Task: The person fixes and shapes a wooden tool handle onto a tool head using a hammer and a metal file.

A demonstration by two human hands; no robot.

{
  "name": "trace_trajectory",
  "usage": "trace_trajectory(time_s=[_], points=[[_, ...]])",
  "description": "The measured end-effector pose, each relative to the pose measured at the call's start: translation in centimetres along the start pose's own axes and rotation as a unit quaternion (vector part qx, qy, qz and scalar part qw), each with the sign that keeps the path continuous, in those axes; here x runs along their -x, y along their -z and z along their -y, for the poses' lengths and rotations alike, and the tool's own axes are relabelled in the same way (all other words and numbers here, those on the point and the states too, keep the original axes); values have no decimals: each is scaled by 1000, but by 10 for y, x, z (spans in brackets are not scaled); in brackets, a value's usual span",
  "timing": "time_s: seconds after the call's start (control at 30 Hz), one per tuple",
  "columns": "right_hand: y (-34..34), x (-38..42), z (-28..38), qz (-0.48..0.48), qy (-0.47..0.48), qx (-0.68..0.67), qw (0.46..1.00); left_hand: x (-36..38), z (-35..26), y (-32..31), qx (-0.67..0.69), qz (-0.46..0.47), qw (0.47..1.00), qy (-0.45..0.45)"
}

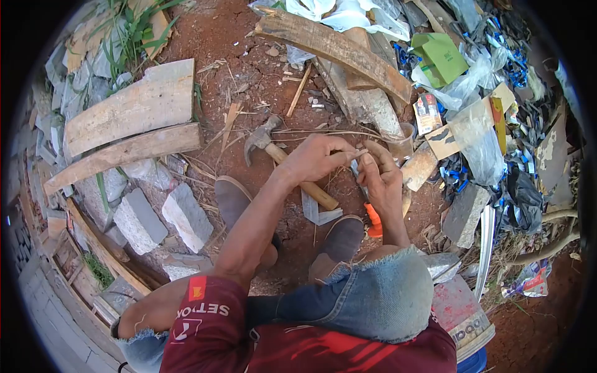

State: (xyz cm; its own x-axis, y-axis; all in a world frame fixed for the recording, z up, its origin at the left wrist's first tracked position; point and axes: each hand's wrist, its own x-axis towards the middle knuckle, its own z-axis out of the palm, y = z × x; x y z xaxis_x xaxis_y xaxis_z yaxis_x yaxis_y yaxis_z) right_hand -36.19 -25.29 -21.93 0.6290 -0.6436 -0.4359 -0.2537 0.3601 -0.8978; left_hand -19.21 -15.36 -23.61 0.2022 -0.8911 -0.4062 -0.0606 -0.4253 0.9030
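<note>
My left hand pinches a thin pale sliver of wood between thumb and fingers. My right hand is closed around a knife with an orange handle, and its blade end meets the sliver between the two hands. A hammer with a wooden handle lies on the red soil just under my left hand, untouched. My two shoes rest on the ground below the hands.
Curved wooden planks lie to the left and another at the top. Grey stone blocks sit at lower left. Plastic bags, a green carton and scraps are piled on the right.
</note>
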Motion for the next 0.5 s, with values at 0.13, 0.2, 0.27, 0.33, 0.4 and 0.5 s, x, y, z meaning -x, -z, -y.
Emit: trace_trajectory(time_s=[0.13,0.2,0.27,0.33,0.4,0.5], points=[[4,9,-28,-50,-33,-77,995,20,2,-41,66,-83,994,0],[3,8,-33,-13,-73,-91,993,29,9,-47,59,-109,992,-6],[8,5,-42,25,-94,-110,989,33,25,-63,68,-193,977,-65],[11,-3,-32,4,-61,-121,991,34,30,-72,-64,-472,876,-80],[18,-10,-22,-21,-2,-190,982,33,41,-61,-174,-628,758,23],[26,-11,-1,30,43,-254,966,31,49,-33,-246,-628,725,142]])
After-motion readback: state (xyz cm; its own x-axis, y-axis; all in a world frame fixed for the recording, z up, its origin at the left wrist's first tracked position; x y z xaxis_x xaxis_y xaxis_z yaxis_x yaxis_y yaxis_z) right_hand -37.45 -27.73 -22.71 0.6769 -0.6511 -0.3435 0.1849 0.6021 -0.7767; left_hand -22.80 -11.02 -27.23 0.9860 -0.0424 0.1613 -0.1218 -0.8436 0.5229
